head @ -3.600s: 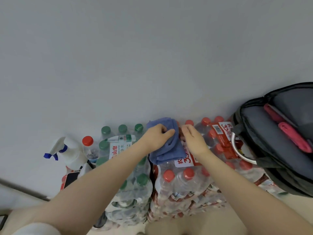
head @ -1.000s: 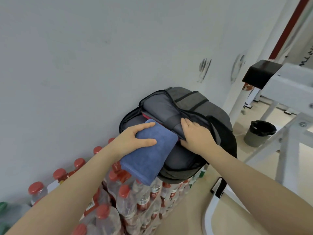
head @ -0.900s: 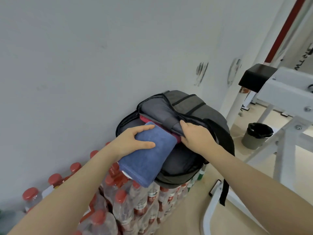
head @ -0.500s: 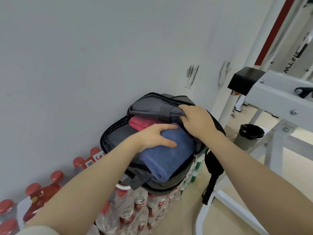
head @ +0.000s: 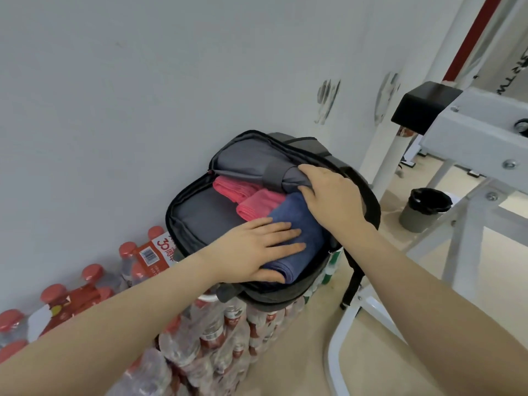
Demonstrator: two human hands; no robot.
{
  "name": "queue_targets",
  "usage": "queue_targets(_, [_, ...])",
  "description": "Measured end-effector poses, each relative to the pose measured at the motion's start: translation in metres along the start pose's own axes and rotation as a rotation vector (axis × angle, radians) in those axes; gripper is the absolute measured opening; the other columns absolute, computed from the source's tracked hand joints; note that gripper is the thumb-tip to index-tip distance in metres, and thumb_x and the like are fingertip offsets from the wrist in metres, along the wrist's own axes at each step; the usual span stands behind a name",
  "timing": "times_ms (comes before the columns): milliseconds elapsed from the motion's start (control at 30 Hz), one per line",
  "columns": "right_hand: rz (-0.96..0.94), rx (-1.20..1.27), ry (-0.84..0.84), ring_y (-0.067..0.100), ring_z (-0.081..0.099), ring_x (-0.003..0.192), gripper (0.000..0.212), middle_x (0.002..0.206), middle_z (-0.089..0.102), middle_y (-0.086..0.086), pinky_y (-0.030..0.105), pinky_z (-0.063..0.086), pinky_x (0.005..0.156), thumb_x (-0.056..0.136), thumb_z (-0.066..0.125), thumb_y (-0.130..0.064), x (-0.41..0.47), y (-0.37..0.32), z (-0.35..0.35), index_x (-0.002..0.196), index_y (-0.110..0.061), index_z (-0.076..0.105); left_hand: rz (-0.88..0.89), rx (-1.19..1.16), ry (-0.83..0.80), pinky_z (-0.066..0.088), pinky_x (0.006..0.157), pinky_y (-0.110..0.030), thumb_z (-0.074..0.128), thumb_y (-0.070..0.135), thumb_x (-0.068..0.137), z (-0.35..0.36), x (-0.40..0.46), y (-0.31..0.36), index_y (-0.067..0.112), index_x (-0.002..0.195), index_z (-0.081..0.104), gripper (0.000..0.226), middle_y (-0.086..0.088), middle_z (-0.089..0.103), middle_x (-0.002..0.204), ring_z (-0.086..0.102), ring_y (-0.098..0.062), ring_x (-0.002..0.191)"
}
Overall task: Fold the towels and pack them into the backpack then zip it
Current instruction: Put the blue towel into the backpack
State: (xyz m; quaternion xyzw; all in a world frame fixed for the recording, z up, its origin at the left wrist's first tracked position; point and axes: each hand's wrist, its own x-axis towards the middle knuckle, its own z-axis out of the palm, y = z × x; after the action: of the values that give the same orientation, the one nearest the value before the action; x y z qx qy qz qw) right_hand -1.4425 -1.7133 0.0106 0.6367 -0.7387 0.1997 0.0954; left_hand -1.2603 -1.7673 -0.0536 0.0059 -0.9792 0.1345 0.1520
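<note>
A grey and black backpack (head: 200, 215) lies open on stacked packs of water bottles against the wall. Inside it sit two folded pink towels (head: 258, 205) and a folded blue towel (head: 303, 224) at the near right side. My left hand (head: 257, 250) presses flat on the blue towel with straight fingers, thumb along its lower edge. My right hand (head: 331, 200) grips the grey front flap (head: 257, 164) of the backpack and holds it lifted above the towels.
Shrink-wrapped packs of red-capped water bottles (head: 217, 332) fill the space below and to the left. A white metal frame (head: 471, 178) with a black end cap stands at the right. A bin with a black liner (head: 425, 210) sits on the beige floor behind it.
My left hand has pushed the blue towel further into the backpack and now lies flat on it. My right hand has lifted the flap, showing both pink towels.
</note>
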Motion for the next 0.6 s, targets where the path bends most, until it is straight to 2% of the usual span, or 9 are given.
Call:
queue_targets(100, [-0.025, -0.019, -0.021, 0.024, 0.054, 0.117, 0.045, 0.136, 0.052, 0.002, 0.033, 0.044, 0.085, 0.095, 0.044, -0.028, -0.006, 0.003, -0.001, 0.139, -0.022, 0.039, -0.109, 0.052, -0.102, 0.046, 0.097, -0.035, 0.033, 0.052, 0.085, 0.011, 0.006, 0.000, 0.023, 0.131, 0.044, 0.056, -0.002, 0.057, 0.132, 0.055, -0.018, 0.119])
queue_targets(200, [-0.047, -0.020, -0.032, 0.024, 0.055, 0.118, 0.045, 0.137, 0.052, 0.002, 0.032, 0.044, 0.085, 0.095, 0.046, -0.029, -0.009, 0.007, -0.002, 0.139, -0.022, 0.040, -0.184, 0.023, -0.173, 0.051, 0.087, -0.032, 0.034, 0.043, 0.078, 0.017, 0.021, -0.004, 0.023, 0.122, 0.060, 0.055, -0.001, 0.064, 0.122, 0.062, -0.017, 0.109])
queue_targets(300, [-0.071, 0.012, -0.005, 0.028, 0.059, 0.111, 0.044, 0.130, 0.058, 0.006, 0.035, 0.048, 0.082, 0.091, 0.054, -0.027, -0.012, 0.011, -0.002, 0.134, -0.017, 0.048, -0.273, 0.016, -0.221, 0.053, 0.083, -0.031, 0.033, 0.036, 0.075, 0.016, 0.038, -0.008, 0.020, 0.115, 0.065, 0.054, -0.001, 0.068, 0.115, 0.065, -0.018, 0.103])
queue_targets(333, [-0.081, 0.020, 0.004, 0.029, 0.061, 0.108, 0.044, 0.127, 0.060, 0.007, 0.036, 0.049, 0.080, 0.090, 0.057, -0.025, -0.013, 0.012, -0.002, 0.132, -0.016, 0.050, -0.311, 0.030, -0.205, 0.051, 0.088, -0.032, 0.034, 0.032, 0.077, 0.019, 0.042, -0.011, 0.018, 0.119, 0.062, 0.052, -0.002, 0.065, 0.120, 0.063, -0.019, 0.108])
queue_targets(400, [-0.098, 0.027, 0.027, 0.030, 0.064, 0.102, 0.042, 0.121, 0.064, 0.008, 0.036, 0.051, 0.077, 0.087, 0.060, -0.023, -0.014, 0.013, 0.001, 0.128, -0.015, 0.054, -0.406, -0.024, -0.207, 0.035, 0.106, -0.036, 0.041, 0.024, 0.088, 0.026, 0.052, -0.012, 0.011, 0.134, 0.045, 0.048, -0.008, 0.048, 0.140, 0.046, -0.025, 0.128])
queue_targets(467, [-0.117, 0.020, 0.053, 0.031, 0.066, 0.097, 0.040, 0.118, 0.065, 0.009, 0.036, 0.052, 0.073, 0.085, 0.063, -0.022, -0.013, 0.013, 0.002, 0.124, -0.014, 0.057, -0.500, -0.095, -0.175, 0.026, 0.111, -0.038, 0.047, 0.022, 0.090, 0.027, 0.066, -0.011, 0.007, 0.138, 0.037, 0.052, -0.012, 0.041, 0.144, 0.039, -0.029, 0.132])
queue_targets(533, [-0.125, 0.004, 0.077, 0.032, 0.067, 0.093, 0.040, 0.116, 0.066, 0.009, 0.034, 0.053, 0.069, 0.084, 0.064, -0.021, -0.012, 0.012, 0.004, 0.122, -0.013, 0.058, -0.570, -0.104, -0.259, 0.013, 0.115, -0.034, 0.040, 0.029, 0.095, 0.027, 0.073, -0.013, 0.010, 0.144, 0.025, 0.055, -0.008, 0.028, 0.151, 0.025, -0.024, 0.139])
queue_targets(600, [-0.125, -0.002, 0.076, 0.031, 0.066, 0.092, 0.039, 0.117, 0.065, 0.008, 0.034, 0.052, 0.068, 0.084, 0.064, -0.023, -0.014, 0.010, 0.007, 0.122, -0.013, 0.057, -0.542, -0.122, -0.327, 0.006, 0.116, -0.033, 0.037, 0.038, 0.095, 0.027, 0.062, -0.015, 0.014, 0.146, 0.017, 0.059, -0.006, 0.019, 0.154, 0.015, -0.023, 0.142])
